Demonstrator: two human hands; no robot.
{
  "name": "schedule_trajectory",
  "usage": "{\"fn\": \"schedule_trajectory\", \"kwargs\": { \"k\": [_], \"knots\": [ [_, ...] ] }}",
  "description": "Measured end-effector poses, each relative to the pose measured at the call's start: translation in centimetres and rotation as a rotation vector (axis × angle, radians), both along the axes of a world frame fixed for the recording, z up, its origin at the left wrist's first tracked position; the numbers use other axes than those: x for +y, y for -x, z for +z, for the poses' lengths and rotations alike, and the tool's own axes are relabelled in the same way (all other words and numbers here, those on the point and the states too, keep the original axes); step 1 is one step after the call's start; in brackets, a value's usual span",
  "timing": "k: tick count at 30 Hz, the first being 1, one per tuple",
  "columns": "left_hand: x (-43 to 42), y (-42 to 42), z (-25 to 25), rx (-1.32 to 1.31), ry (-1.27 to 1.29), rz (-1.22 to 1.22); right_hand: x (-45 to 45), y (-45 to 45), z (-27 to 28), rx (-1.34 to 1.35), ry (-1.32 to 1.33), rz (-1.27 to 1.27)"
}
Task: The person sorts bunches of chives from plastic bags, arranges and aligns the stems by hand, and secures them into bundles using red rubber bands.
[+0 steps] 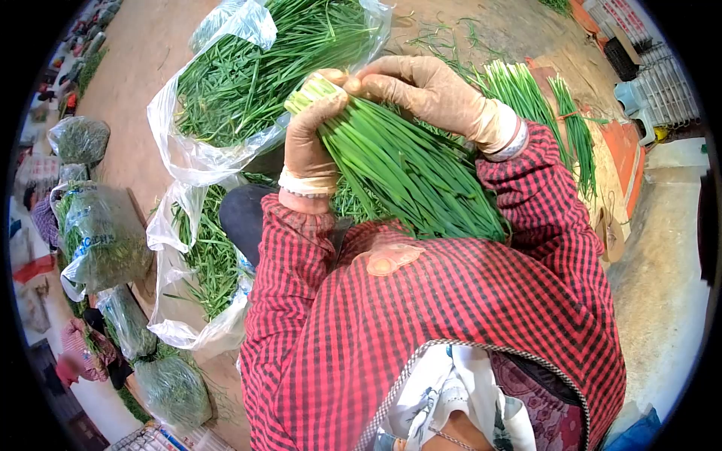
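Observation:
A thick bunch of garlic chives (pixel 414 169) lies slantwise in front of my chest, pale cut ends at the upper left and green leaves reaching down right to my checked smock. My gloved left hand (pixel 312 139) is wrapped round it just below the cut ends. Beside the left thumb, the fingertips of my gloved right hand (pixel 432 94) are pinched together at the bunch's upper edge. Whatever they pinch is too small or hidden to make out.
An open plastic bag (pixel 169 143) full of loose greens lies ahead, with another bag (pixel 169 289) below it. Chives (pixel 515 90) and a tied bundle (pixel 573 124) rest at right. Filled bags (pixel 113 240) line the left; a stool (pixel 635 105) and crates (pixel 665 86) stand far right.

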State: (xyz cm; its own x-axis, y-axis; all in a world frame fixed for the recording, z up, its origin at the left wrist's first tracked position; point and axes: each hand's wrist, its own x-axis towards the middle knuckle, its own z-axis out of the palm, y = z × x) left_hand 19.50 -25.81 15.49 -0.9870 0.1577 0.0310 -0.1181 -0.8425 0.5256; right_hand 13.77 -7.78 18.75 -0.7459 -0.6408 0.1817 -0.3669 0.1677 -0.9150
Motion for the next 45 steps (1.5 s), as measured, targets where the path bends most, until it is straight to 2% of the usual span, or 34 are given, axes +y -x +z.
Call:
{"fn": "schedule_trajectory", "kwargs": {
  "k": [2,4,5,7,9,11,12,14,15,17,19,21,24,25,26,28,29,30,31,32,33,34,35,36,38,41,43,45],
  "knots": [
    [-0.2,0.4,-0.4,0.005,0.008,0.018,0.1,-0.1,-0.1,-0.061,-0.005,-0.029],
    [-0.2,0.5,-0.5,0.006,0.003,0.025,0.2,-0.4,0.8,0.116,-0.204,-0.057],
    [-0.2,0.5,-0.3,0.009,0.006,0.025,0.3,-0.3,1.2,0.118,-0.201,-0.057],
    [-0.3,0.4,0.3,-0.006,0.075,0.053,0.6,-0.1,1.7,0.396,-0.356,-0.133],
    [-0.7,0.6,1.1,0.008,0.130,0.072,1.4,1.3,1.5,0.457,-0.233,-0.156],
    [-1.6,1.1,1.6,0.128,0.155,0.099,2.7,2.2,1.5,0.520,-0.121,-0.297],
    [-2.7,1.4,1.6,0.136,0.130,0.103,3.2,2.1,2.0,0.521,-0.118,-0.294],
    [-4.2,1.8,1.6,0.139,0.127,0.133,4.0,1.3,3.2,-0.051,0.090,-0.274],
    [-4.5,2.0,1.7,0.127,0.142,0.152,3.2,0.3,3.4,-0.048,0.095,-0.272],
    [-4.5,2.3,2.2,0.096,0.211,0.201,0.5,-2.5,3.2,-0.047,-0.008,-0.065],
    [-4.3,2.6,2.7,0.059,0.259,0.271,-1.4,-4.0,1.7,-0.008,-0.104,-0.008],
    [-4.5,2.7,3.2,0.095,0.233,0.265,-2.6,-4.4,-0.5,0.097,0.033,-0.049],
    [-6.8,2.9,3.9,0.179,0.306,0.441,-1.7,-5.5,-1.8,-0.099,-0.063,0.097],
    [-8.0,2.9,4.1,0.181,0.303,0.458,-1.2,-6.1,-4.0,0.143,-0.069,0.103],
    [-9.2,2.8,4.3,0.198,0.341,0.504,-0.4,-6.6,-6.1,0.231,-0.220,0.151],
    [-11.2,2.5,4.8,0.236,0.368,0.576,2.2,-6.7,-10.2,0.265,-0.782,0.327],
    [-12.1,2.3,5.0,0.254,0.359,0.604,3.6,-5.8,-11.6,0.095,-1.037,0.377],
    [-13.1,2.1,5.1,0.247,0.390,0.627,6.1,-4.8,-13.2,0.027,-1.158,0.371],
    [-13.9,1.9,5.0,0.249,0.448,0.659,7.4,-4.0,-11.6,-0.046,-1.222,0.303],
    [-13.4,1.4,5.6,0.253,0.463,0.667,8.4,-2.9,-11.4,-0.013,-1.219,0.125],
    [-12.5,0.9,6.1,0.255,0.476,0.672,10.7,-1.4,-12.6,0.126,-0.891,-0.019],
    [-11.6,0.8,6.3,0.254,0.478,0.663,10.7,-0.6,-10.1,0.132,-0.616,-0.144],
    [-10.5,0.9,6.4,0.236,0.527,0.649,9.5,0.0,-6.5,0.139,-0.544,-0.267],
    [-9.1,0.9,6.5,0.220,0.575,0.634,8.3,-0.1,-4.3,0.165,-0.327,-0.307],
    [-5.1,0.8,7.1,0.249,0.675,0.584,4.7,-1.5,-0.1,0.180,-0.130,-0.267],
    [-1.5,1.3,7.3,0.345,0.671,0.446,0.2,-2.5,0.5,0.328,0.003,-0.088],
    [-1.2,1.1,8.0,0.312,0.564,0.416,0.3,-2.6,1.3,0.261,0.163,-0.010],
    [-2.4,0.6,7.7,0.315,0.394,0.439,2.7,-2.4,2.0,0.121,0.297,-0.132]
  ]
}}
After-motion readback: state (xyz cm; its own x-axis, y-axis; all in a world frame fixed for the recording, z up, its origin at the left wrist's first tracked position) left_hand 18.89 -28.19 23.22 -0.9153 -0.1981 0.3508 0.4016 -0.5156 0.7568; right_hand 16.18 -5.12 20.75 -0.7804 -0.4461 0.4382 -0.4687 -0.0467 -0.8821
